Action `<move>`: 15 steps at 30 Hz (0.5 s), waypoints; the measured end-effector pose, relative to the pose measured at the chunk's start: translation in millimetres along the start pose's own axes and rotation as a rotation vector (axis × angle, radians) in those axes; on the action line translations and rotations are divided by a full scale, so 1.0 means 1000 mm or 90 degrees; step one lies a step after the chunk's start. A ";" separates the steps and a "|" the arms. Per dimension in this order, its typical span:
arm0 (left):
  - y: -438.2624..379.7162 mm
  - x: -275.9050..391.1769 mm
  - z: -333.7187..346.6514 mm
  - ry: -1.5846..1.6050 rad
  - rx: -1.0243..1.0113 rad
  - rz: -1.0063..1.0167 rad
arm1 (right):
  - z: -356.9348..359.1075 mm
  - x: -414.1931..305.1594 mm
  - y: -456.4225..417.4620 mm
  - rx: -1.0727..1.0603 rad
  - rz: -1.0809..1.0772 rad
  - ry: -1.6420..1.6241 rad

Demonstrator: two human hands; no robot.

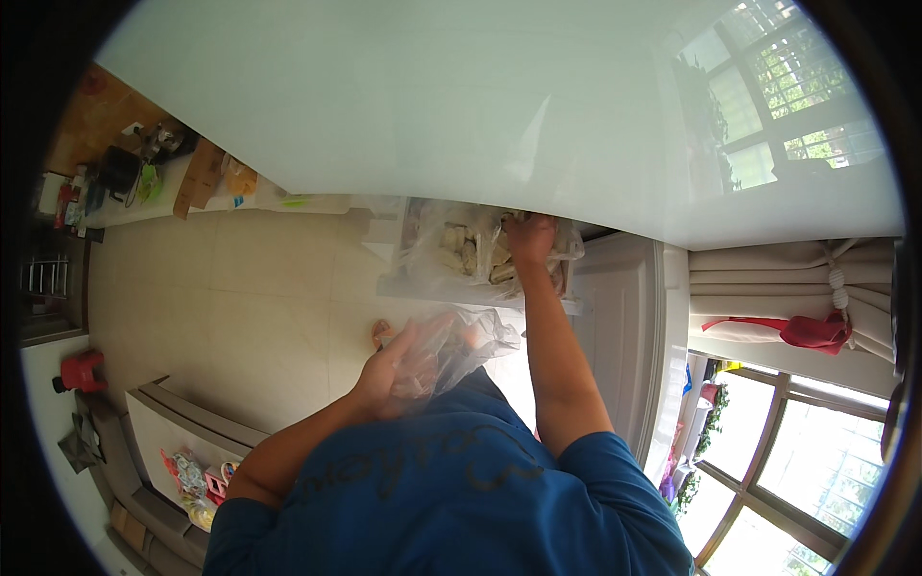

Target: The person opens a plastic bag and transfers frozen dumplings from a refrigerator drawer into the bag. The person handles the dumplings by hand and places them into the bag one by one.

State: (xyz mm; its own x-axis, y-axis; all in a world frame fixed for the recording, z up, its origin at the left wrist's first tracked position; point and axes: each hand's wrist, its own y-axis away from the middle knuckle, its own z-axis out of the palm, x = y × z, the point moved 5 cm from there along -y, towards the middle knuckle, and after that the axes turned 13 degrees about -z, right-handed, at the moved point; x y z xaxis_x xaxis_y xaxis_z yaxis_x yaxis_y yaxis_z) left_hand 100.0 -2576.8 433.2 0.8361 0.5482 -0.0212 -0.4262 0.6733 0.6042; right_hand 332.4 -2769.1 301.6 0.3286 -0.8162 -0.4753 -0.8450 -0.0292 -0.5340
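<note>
My left hand (pixel 389 371) holds a clear plastic bag (pixel 450 353) in front of my body; the bag hangs loosely and a little blurred. My right hand (pixel 531 236) reaches into a pulled-out drawer (pixel 482 294), its fingertips among the contents and partly hidden. Inside the drawer, pale lumpy pieces (pixel 455 248) lie in clear plastic bags; what they are I cannot tell. Whether the right fingers grip a piece is not clear.
A large glossy pale door or panel (pixel 432 93) spans the view above the drawer. At the right stand a white panelled door (pixel 619 324) and a curtain (pixel 756 288). A counter with kitchen items, a red stool (pixel 81 371) and a sofa (pixel 144 497) are at the left.
</note>
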 end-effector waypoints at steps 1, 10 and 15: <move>0.001 0.001 0.002 0.001 0.003 0.000 | -0.003 -0.004 -0.002 -0.032 0.035 -0.043; -0.005 -0.001 -0.004 0.004 -0.035 -0.008 | 0.001 -0.012 -0.007 -0.143 0.026 0.006; 0.000 0.000 0.002 0.011 0.006 0.002 | 0.007 0.006 0.000 -0.125 0.077 -0.150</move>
State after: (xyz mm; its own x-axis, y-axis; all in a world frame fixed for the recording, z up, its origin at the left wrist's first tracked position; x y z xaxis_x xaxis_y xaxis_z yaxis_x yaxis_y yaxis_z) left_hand 100.8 -2577.9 434.5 0.8290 0.5583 -0.0330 -0.4252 0.6676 0.6112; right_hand 337.5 -2770.5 293.8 0.2904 -0.6657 -0.6874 -0.9414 -0.0697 -0.3301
